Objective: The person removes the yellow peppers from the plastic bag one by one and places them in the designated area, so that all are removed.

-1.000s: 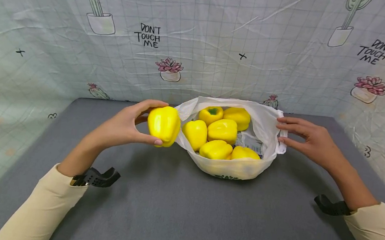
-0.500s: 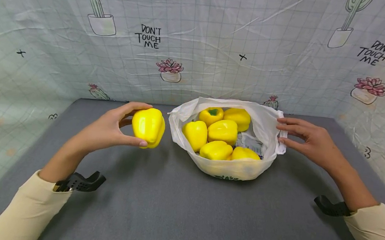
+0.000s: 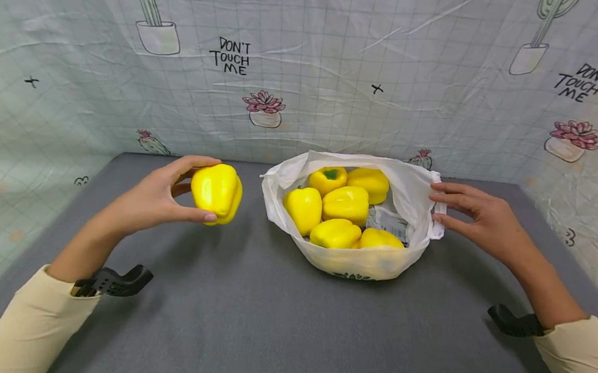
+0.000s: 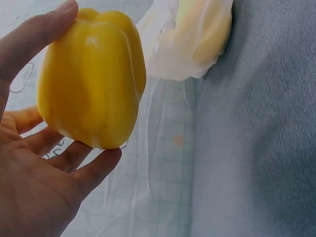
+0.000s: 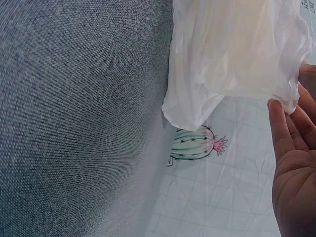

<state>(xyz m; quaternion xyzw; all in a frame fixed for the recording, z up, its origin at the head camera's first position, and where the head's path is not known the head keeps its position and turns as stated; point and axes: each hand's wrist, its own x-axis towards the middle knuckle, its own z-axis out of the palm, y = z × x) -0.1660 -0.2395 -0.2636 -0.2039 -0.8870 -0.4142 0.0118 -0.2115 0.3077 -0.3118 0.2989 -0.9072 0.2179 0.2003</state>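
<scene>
My left hand point(image 3: 156, 198) holds a yellow bell pepper point(image 3: 216, 194) above the table, left of a white plastic bag point(image 3: 367, 265). In the left wrist view the thumb lies on one side of the pepper point(image 4: 91, 84) and the fingertips press the other. Several yellow bell peppers point(image 3: 345, 204) sit inside the open bag, one with its green stem end point(image 3: 331, 173) showing. At the bag's right rim my right hand point(image 3: 481, 214) pinches the plastic between thumb and fingers, as the right wrist view of the bag point(image 5: 237, 54) also shows.
A grey cloth-covered table point(image 3: 293, 333) lies under everything. Behind it and at both sides hangs a pale sheet point(image 3: 337, 49) printed with cacti and words. Inside the bag, on the right, is a grey printed patch point(image 3: 388, 222).
My left hand has carried the bell pepper leftward, away from the bag's left rim, which now stands uncovered. My right hand has stayed at the bag's right rim.
</scene>
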